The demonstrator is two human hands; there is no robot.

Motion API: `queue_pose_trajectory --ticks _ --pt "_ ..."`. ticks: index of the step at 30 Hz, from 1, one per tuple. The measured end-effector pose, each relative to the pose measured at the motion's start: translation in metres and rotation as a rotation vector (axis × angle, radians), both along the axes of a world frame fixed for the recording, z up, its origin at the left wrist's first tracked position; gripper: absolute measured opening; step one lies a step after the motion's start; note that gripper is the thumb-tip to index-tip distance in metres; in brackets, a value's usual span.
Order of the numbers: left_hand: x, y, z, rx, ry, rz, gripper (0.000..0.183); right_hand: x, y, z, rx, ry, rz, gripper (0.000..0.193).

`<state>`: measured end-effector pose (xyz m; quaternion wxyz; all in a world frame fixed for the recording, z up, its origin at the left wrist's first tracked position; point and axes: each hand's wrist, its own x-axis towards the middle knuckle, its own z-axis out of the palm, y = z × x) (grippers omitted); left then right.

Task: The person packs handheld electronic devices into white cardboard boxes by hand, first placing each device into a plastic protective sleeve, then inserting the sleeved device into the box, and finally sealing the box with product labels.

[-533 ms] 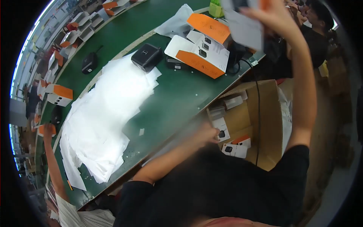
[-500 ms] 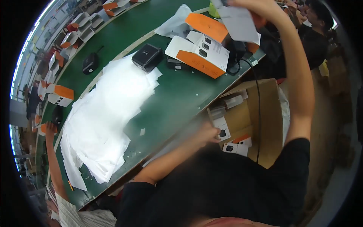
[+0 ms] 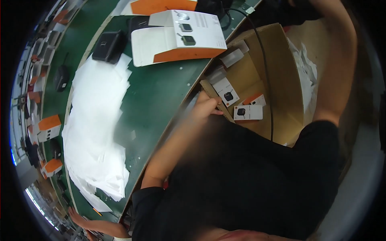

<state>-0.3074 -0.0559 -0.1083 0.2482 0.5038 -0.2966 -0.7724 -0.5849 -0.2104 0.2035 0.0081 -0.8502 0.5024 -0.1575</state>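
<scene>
My left hand is closed round the near left rim of a large open cardboard box beside the table. Inside lie flat white cartons printed with a small black device, an orange-and-white carton, and clear plastic pieces. My right arm reaches up past the top edge, so that hand is out of sight. Near the table's far end stands an open white-and-orange carton, its flap spread to the left. A black zip case rests left of it.
A broad pile of white sheets covers part of the green table. One black cable hangs across the cardboard box. More cartons and black devices line the far side. A co-worker's hand shows at lower left.
The view has swung, so the table and cartons sit further left and higher. My right hand, earlier holding a white-sided carton at the top, has left the picture. The left stays at the box rim.
</scene>
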Motion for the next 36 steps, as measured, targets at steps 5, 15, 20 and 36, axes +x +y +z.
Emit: queue_pose_trajectory --ticks 5,15,20,36 --pt "0.004 -0.007 0.008 0.06 -0.058 -0.066 0.031 -0.11 0.105 -0.172 0.895 -0.064 -0.279 0.028" --pt "-0.005 0.011 -0.032 -0.318 -0.218 -0.406 0.04 -0.121 0.022 -0.548 0.436 -1.768 -0.764 0.09" --pt "-0.004 0.005 0.006 0.03 -0.182 -0.213 0.042 -0.074 -0.003 -0.517 0.658 -1.503 -0.696 0.069" --pt "0.004 0.004 0.004 0.063 -0.167 -0.068 0.039 -0.008 0.2 -0.54 0.487 -0.374 -0.544 0.08"
